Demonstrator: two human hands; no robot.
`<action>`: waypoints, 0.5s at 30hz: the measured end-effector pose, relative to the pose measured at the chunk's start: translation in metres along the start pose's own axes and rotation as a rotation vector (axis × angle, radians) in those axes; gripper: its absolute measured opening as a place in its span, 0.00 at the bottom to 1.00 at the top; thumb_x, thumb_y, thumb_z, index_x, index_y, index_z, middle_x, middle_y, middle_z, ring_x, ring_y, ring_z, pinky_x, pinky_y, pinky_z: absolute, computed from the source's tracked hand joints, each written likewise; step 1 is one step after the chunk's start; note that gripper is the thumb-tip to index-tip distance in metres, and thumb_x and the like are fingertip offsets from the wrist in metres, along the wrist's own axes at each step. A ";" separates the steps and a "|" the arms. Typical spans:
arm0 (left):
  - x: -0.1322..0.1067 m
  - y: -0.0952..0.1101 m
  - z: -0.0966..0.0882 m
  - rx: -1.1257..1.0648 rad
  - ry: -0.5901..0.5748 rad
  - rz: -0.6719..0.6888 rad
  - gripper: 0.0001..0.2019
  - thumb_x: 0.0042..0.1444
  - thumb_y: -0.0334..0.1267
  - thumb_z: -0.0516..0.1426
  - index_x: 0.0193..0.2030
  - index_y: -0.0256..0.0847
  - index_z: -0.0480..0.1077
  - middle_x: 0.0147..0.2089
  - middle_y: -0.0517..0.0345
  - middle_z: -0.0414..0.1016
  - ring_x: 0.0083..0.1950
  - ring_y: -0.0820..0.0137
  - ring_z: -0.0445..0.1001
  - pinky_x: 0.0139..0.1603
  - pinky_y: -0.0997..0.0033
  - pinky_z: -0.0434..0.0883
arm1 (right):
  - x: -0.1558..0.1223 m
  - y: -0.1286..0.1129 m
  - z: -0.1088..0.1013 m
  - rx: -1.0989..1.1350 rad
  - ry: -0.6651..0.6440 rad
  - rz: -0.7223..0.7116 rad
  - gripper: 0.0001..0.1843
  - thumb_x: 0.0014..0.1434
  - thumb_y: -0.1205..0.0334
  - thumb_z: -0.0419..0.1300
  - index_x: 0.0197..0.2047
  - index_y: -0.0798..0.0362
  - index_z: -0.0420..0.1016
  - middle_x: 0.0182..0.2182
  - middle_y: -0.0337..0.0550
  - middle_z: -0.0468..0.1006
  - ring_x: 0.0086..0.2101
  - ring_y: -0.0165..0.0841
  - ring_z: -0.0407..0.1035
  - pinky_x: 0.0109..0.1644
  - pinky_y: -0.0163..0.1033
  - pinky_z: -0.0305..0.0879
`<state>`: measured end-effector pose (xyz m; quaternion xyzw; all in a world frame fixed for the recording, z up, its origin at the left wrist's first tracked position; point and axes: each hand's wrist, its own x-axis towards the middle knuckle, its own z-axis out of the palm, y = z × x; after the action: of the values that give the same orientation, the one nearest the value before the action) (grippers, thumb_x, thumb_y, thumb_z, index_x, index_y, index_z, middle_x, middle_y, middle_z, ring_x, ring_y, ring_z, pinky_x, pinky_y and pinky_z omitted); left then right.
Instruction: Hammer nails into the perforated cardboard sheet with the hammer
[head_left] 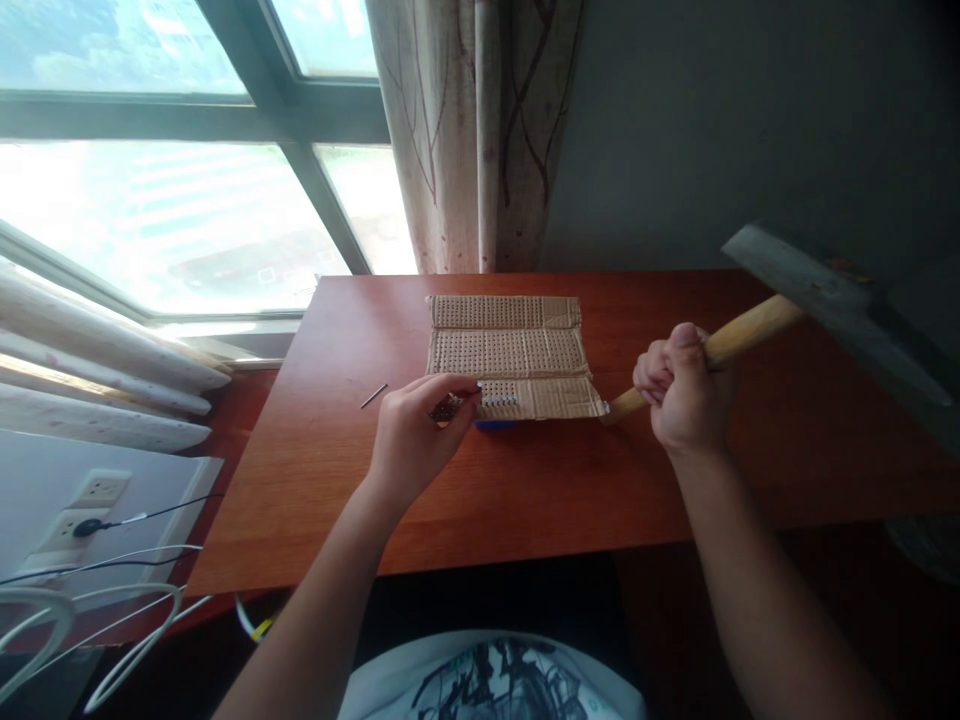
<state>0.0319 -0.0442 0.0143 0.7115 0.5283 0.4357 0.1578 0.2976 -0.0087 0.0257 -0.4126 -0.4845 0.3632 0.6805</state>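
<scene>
A brown cardboard sheet (510,352) full of small holes lies flat on the red-brown wooden table (540,480). A short row of nails (499,399) stands in its near strip. My left hand (416,435) is closed in a pinch at the cardboard's near left corner, with small dark things in its palm that look like nails. My right hand (681,385) is wrapped round the wooden handle of a hammer (757,330). The grey metal head (840,300) is raised to the right, above the table. A blue thing (495,425) peeks out under the cardboard's near edge.
One loose nail (373,396) lies on the table left of my left hand. A window and a patterned curtain (472,130) stand behind the table. At lower left a wall socket (86,505) has a plug and white cables.
</scene>
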 end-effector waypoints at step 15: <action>0.000 0.001 0.001 -0.012 0.009 0.001 0.03 0.57 0.33 0.62 0.37 0.40 0.78 0.32 0.58 0.81 0.27 0.76 0.75 0.28 0.80 0.74 | 0.000 -0.001 0.000 0.012 -0.004 -0.005 0.33 0.59 0.40 0.65 0.20 0.49 0.49 0.13 0.28 0.49 0.12 0.21 0.45 0.15 0.34 0.38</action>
<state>0.0332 -0.0446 0.0148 0.7088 0.5261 0.4420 0.1598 0.2975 -0.0086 0.0267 -0.4063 -0.4847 0.3654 0.6829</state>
